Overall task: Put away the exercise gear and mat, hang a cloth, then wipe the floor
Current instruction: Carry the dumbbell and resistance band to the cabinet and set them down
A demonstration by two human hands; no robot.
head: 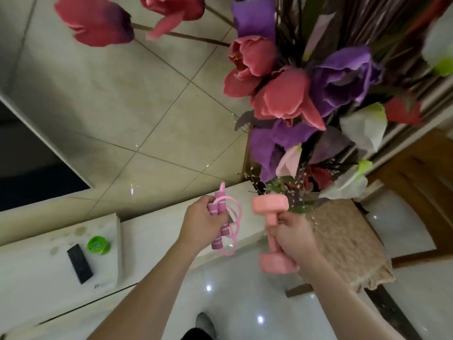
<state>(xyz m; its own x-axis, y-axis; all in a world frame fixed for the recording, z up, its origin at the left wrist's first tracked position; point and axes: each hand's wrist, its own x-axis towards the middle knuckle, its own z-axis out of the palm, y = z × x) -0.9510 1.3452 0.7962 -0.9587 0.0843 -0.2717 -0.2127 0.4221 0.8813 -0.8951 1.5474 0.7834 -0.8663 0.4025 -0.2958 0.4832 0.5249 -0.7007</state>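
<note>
My left hand (204,220) is closed around a coiled pink skipping rope (226,224) with mauve foam handles, held above the pale stone counter (157,231). My right hand (293,238) grips the bar of a pink dumbbell (269,208), held upright, one head above my fist and the other below it. Both hands are side by side, in front of a big bunch of artificial flowers (294,94). No mat and no cloth for hanging show in this view.
On the counter to the left lie a black remote (80,263) and a green round tub (98,245). A beige fuzzy cushion (348,241) covers a wooden chair at the right. A dark TV screen (29,158) fills the left. Glossy white floor tiles (245,303) lie below.
</note>
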